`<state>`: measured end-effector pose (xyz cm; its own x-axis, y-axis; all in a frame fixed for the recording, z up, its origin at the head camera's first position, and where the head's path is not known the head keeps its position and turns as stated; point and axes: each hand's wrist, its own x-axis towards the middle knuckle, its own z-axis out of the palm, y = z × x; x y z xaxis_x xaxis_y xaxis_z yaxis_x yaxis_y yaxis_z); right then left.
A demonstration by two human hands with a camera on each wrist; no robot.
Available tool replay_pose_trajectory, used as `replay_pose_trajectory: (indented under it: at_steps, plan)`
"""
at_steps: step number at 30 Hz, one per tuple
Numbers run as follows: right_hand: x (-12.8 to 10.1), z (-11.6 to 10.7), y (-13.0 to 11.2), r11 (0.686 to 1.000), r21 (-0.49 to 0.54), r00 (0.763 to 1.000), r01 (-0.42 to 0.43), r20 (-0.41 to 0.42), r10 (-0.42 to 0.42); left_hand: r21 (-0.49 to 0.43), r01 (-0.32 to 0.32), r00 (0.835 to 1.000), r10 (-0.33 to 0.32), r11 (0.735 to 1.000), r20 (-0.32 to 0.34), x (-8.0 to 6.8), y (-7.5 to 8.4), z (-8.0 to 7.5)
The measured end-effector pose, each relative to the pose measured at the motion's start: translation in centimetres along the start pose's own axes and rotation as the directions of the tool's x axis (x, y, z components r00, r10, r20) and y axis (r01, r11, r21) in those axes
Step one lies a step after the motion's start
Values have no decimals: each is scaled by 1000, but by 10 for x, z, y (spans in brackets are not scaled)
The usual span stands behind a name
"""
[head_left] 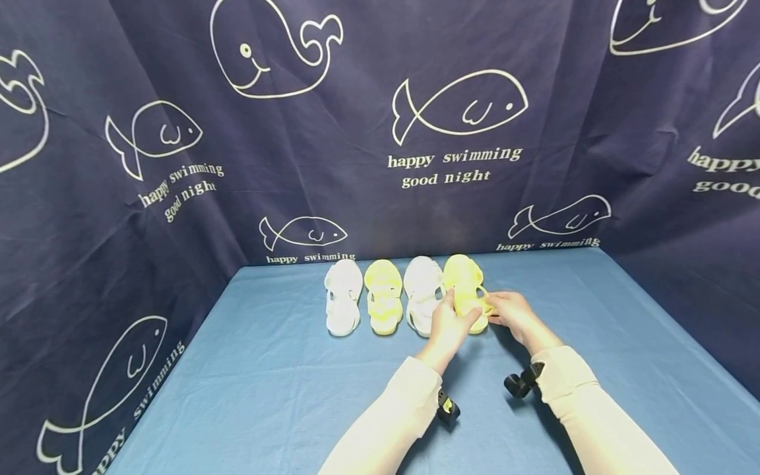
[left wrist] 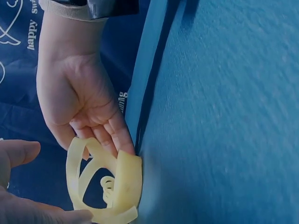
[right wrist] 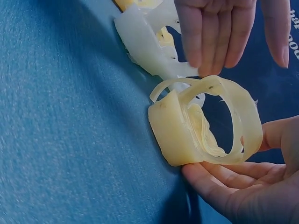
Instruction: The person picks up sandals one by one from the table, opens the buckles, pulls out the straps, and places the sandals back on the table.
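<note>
Four? Several sandals stand in a row, heels toward me. The rightmost is a yellow sandal [head_left: 465,280] with both hands at it. My right hand [head_left: 515,315] pinches its right side; in the right wrist view the thumb is at the strap and the fingertips [right wrist: 196,175] are low by the sole. My left hand [head_left: 448,326] is at its left side. Its fingers are straight and the thumb is spread apart in the right wrist view. A white sandal [head_left: 420,284] stands just left of that hand.
Further left are another yellow sandal [head_left: 383,277] and another white sandal [head_left: 344,280]. They stand on a blue cloth-covered table [head_left: 255,382]. Behind and at both sides hangs a dark curtain [head_left: 368,145] with whale and fish prints. Each wrist bears a black camera [head_left: 519,382].
</note>
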<state>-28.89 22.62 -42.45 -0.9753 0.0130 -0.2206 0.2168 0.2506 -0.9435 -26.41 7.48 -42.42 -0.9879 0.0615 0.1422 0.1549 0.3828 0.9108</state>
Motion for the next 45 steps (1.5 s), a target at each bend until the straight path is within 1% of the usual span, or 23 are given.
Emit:
replay_pose_trajectory:
  at_steps: [4,8,13,19,27,30,32,35,38,42,45]
  plan:
    - [-1,-1,0,1000,18,1000,17,-1,-17,-16,24,1000,-24,1000,-8,0,1,4]
    - [-1,0,0,999,28,999,32,-5,-32,-38,16,1000,-17,999,-19,1,0,8]
    - [-1,0,3,999,32,999,37,-4,-37,-61,26,999,-29,998,-40,2,-5,12]
    - [-2,1,5,998,44,999,49,-3,-49,-23,22,998,-23,1000,-63,3,-4,17]
    - [-2,2,5,996,73,999,53,-2,-53,23,-11,990,14,1000,-141,3,-4,23]
    - [-4,2,5,995,82,999,51,-4,-51,25,-7,987,11,1000,-161,3,-3,23]
    - [-5,3,4,994,93,999,49,-1,-49,15,8,985,-6,1000,-172,4,-3,22]
    - [-7,4,4,993,107,999,44,-1,-44,8,40,984,-38,999,-173,4,-3,20]
    - [-8,4,5,993,105,999,46,-2,-46,5,64,985,-62,998,-158,4,-2,18]
    - [-9,3,5,995,93,999,42,-5,-41,0,68,986,-67,998,-151,4,-3,19]
    - [-10,1,5,996,85,999,37,-11,-36,-14,59,987,-60,998,-149,4,-3,21]
